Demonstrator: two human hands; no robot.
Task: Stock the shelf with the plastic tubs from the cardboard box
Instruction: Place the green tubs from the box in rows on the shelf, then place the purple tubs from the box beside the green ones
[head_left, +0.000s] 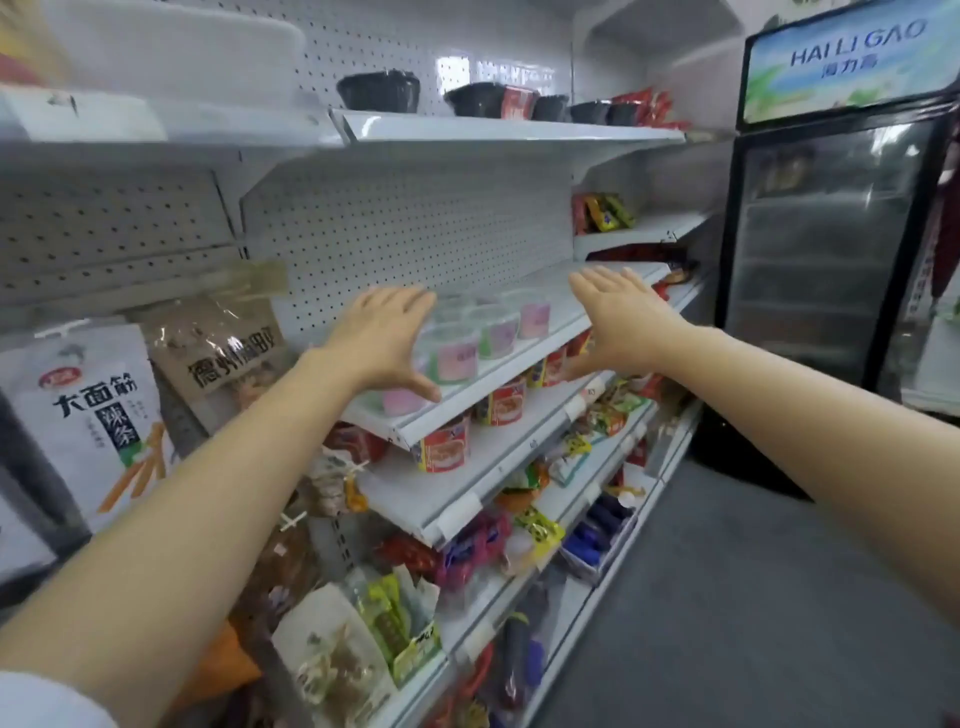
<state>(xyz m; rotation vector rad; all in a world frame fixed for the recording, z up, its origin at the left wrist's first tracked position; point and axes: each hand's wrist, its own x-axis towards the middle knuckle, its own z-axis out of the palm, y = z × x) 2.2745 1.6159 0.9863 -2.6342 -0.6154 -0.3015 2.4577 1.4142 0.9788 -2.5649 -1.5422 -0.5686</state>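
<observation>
Several clear plastic tubs (498, 330) with pink and green labels stand grouped on the white shelf (561, 312) at chest height. My left hand (382, 338) is spread flat at the left side of the group, its thumb low beside the nearest tub (457, 356). Another pink tub (402, 401) shows under that hand at the shelf's front edge. My right hand (621, 317) is held flat to the right of the tubs, fingers straight, with a gap between it and them. Neither hand holds anything. The cardboard box is out of view.
Red-labelled cups (447, 447) line the shelf below. Snack bags (93, 415) hang at the left and fill the lower shelves. Black bowls (379, 91) sit on the top shelf. A glass-door fridge (826, 244) stands at the right, with grey floor in front.
</observation>
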